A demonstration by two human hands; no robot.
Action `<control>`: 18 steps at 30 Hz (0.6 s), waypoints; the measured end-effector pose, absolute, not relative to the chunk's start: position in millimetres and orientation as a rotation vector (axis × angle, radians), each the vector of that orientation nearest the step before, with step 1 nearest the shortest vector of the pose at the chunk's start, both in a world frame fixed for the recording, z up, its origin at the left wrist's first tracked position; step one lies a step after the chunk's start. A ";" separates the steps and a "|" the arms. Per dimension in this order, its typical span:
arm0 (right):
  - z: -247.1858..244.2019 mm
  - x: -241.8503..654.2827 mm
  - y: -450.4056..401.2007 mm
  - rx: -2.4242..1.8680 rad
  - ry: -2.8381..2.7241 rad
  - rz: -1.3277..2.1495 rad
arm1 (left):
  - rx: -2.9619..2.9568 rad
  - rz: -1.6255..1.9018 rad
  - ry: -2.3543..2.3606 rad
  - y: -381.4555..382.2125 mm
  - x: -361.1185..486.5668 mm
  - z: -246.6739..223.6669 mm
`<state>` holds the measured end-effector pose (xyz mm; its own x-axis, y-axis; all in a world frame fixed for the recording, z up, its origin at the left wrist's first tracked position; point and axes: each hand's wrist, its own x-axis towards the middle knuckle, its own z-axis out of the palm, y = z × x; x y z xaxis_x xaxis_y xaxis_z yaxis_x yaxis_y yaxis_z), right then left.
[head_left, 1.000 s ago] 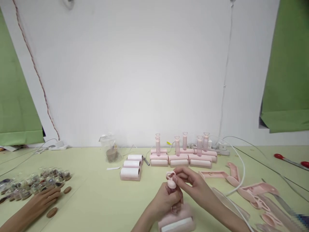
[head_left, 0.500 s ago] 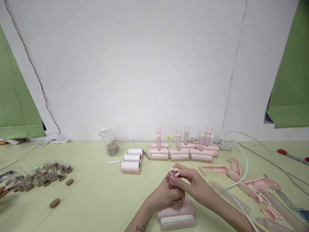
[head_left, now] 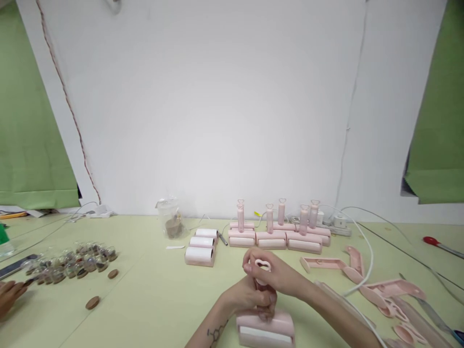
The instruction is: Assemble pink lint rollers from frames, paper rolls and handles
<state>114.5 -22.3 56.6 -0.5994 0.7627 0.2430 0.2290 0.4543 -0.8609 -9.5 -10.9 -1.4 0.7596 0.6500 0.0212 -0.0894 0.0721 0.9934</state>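
A pink lint roller (head_left: 266,327) with a white roll stands on the table in front of me, its handle upright. My left hand (head_left: 253,296) is closed around the handle just above the roller head, hiding most of it. Higher up, my right hand (head_left: 266,270) wraps around the handle's top, fingers curled to the left. The pink heart-shaped loop (head_left: 263,264) at the handle's end shows between its fingers.
Pink lint rollers (head_left: 271,240) with upright handles line the back. White paper rolls (head_left: 199,256) lie left of them. Loose pink parts (head_left: 324,263) and a white cable (head_left: 370,256) are at right. At far left, another person's hand (head_left: 9,296) is near small glass domes (head_left: 76,263).
My right hand's fingers have shifted up and left around the heart loop, and its thumb no longer presses on it. The view has shifted slightly; another person's hand shows more at left.
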 end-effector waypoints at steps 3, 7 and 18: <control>56.6 108.3 -24.2 -0.836 -2.091 1.269 | 1.409 0.562 0.525 -13.9 -8.7 0.7; 59.9 101.9 -29.2 -0.602 -2.125 1.245 | 1.156 0.781 0.619 -27.4 0.4 1.9; 51.9 103.0 -30.3 -0.778 -2.119 1.276 | 0.945 0.799 0.879 -34.6 14.5 1.4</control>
<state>103.0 -30.3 51.9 -0.6863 0.7112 0.1523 0.1980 0.3841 -0.9018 14.5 -34.6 1.4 0.4199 0.8673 -0.2675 -0.1844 0.3701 0.9105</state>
